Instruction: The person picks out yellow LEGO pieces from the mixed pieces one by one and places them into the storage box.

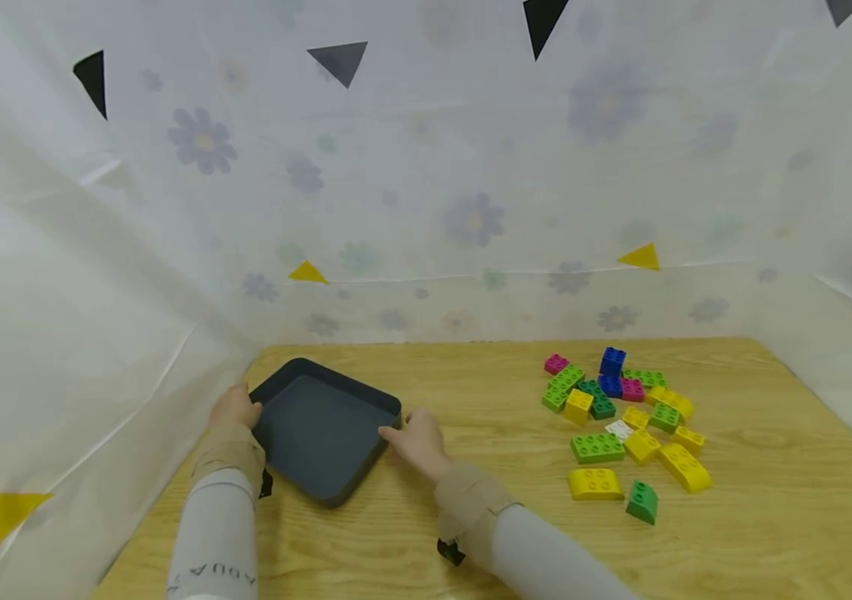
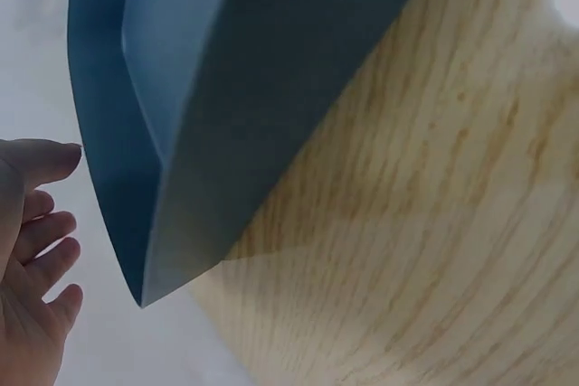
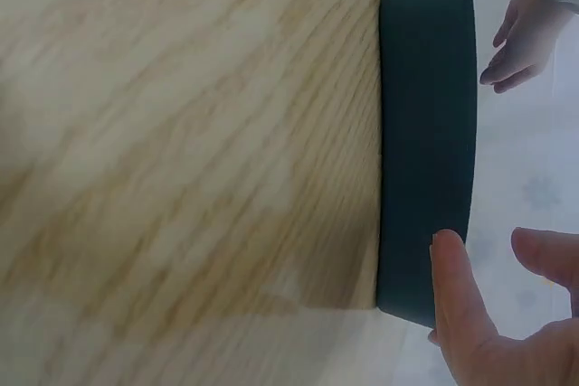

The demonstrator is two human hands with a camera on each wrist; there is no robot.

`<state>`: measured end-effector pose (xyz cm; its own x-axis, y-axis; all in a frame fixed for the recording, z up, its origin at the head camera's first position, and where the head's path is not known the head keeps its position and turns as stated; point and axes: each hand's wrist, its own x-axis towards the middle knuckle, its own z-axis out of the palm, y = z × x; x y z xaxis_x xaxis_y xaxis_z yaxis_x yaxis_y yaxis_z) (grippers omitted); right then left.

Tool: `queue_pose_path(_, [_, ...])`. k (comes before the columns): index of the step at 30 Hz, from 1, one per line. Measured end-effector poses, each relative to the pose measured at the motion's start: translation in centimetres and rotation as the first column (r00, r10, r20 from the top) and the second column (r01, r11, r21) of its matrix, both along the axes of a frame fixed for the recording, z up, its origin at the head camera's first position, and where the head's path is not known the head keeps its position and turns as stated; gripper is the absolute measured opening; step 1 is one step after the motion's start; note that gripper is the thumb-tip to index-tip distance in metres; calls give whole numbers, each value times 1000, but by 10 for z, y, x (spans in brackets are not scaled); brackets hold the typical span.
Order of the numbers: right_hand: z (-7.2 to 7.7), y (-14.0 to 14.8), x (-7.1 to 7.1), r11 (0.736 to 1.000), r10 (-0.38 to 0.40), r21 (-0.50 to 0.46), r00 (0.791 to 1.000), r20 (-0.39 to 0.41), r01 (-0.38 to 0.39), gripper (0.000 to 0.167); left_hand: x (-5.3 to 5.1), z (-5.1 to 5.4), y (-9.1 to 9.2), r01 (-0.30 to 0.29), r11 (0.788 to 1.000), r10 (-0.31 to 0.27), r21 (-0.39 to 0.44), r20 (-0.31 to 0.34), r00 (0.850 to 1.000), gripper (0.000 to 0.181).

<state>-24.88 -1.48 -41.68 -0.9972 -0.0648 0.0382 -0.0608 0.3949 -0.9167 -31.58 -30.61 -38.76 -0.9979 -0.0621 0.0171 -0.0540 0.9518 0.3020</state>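
Note:
A dark grey square tray (image 1: 321, 437) lies on the wooden table, turned cornerwise. At its left corner is my left hand (image 1: 234, 408), with its thumb tip at the rim. The left wrist view shows the other fingers of this left hand (image 2: 36, 259) loosely bent beside the tray (image 2: 244, 88), not wrapped round it. My right hand (image 1: 420, 442) is at the right corner. In the right wrist view, one finger of that right hand (image 3: 488, 314) touches the outer wall of the tray (image 3: 425, 133), while another digit stands apart above the rim.
Several toy building bricks (image 1: 597, 448) in yellow, green, blue and pink lie scattered on the right half of the table (image 1: 486, 392). White flowered sheeting (image 1: 426, 167) with triangle stickers encloses the back and sides.

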Motion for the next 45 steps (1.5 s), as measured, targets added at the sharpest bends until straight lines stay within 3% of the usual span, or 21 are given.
queue_pose_path(2, [-1, -3, 0, 1000, -19, -11, 1000, 14, 19, 40, -2, -4, -2, 1, 1000, -1, -1, 2, 1000, 51])
queue_pose_path(6, [-4, -9, 2, 997, -55, -42, 997, 63, 57, 20, -4, -13, -7, -14, 1000, 14, 1, 7, 1000, 48])
queue_pose_path(14, [-12, -27, 4, 987, -106, -104, 986, 126, 120, 52, -3, -20, -10, -17, 1000, 17, 5, -10, 1000, 46])
queue_pose_path(25, [-16, -26, 3, 987, -112, -94, 983, 145, 127, 55, 0, -19, -7, -20, 1000, 20, -13, -23, 1000, 43])
queue_pose_path(33, [-14, -19, 0, 990, -113, -71, 987, 115, 122, 51, -1, -17, -9, -35, 999, 35, 1, -59, 998, 37])
queue_pose_path(45, [-11, 3, -9, 995, -100, 7, 993, 69, 100, 43, 2, -10, -7, -40, 999, 40, 3, -52, 998, 28])
